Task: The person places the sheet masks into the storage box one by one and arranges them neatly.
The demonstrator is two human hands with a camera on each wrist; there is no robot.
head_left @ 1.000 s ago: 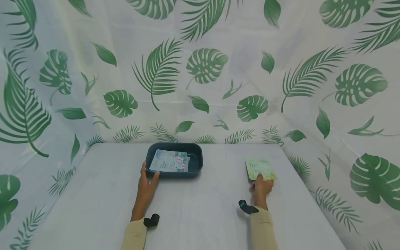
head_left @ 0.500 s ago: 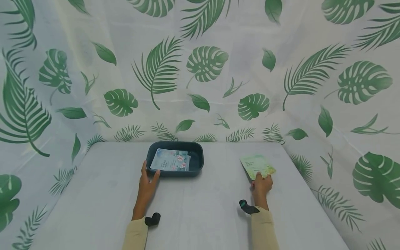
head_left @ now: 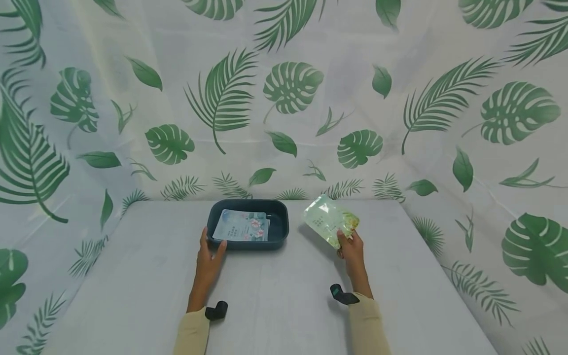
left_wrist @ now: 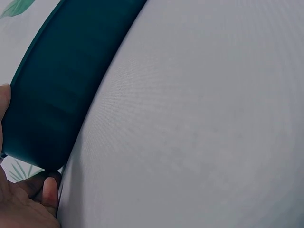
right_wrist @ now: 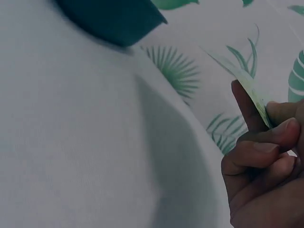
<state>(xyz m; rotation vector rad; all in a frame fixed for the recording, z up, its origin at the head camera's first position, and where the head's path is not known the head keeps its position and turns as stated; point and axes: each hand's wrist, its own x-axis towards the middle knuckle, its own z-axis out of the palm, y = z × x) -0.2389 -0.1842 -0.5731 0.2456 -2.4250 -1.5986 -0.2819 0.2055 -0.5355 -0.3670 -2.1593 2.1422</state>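
A dark teal plastic basin stands near the table's back edge. Inside it, pale blue floral sheet mask packets lie flat, one overlapping another. My left hand grips the basin's front left corner, thumb at the front rim and fingers along the left side; in the left wrist view the fingertips curl at its lower corner. To the right of the basin, my right hand pinches a light green sheet mask packet by its near corner. The packet tilts above the table, seen nearly edge-on in the right wrist view.
A white cloth covers the table. Behind and beside it hangs a white curtain printed with green leaves. Black camera mounts sit on both wrists, the left mount and the right mount.
My right hand has lifted the green packet off the table and carried it left toward the basin, turning it. My left hand and the basin have stayed in place.
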